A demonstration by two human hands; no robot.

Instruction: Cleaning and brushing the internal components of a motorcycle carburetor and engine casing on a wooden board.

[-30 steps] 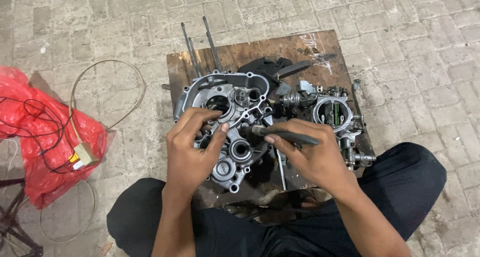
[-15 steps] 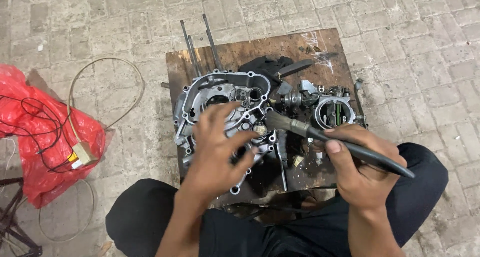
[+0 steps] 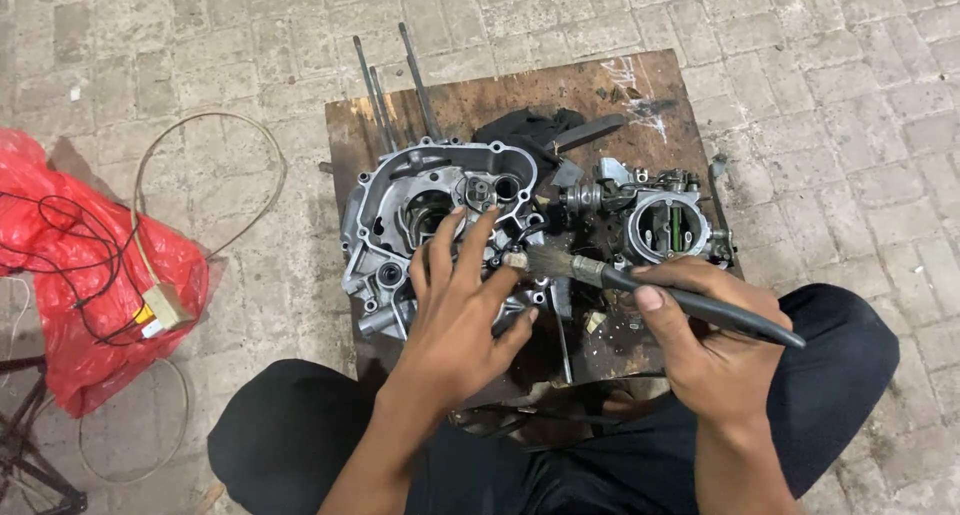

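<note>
The left hand (image 3: 462, 310) lies spread, fingers apart, flat on the grey metal engine casing (image 3: 420, 210) that sits on the brown wooden tabletop (image 3: 560, 90), while the right hand (image 3: 712, 350) is closed around the dark handle of a paintbrush (image 3: 640, 285) whose bristles meet the casing's right edge just beside the left fingertips. To brush well here, I judge the left palm should press the casing down so it cannot slide, and the bristles should work in short strokes away from the open bores. The carburettor (image 3: 665, 220) stands near on the right.
</note>
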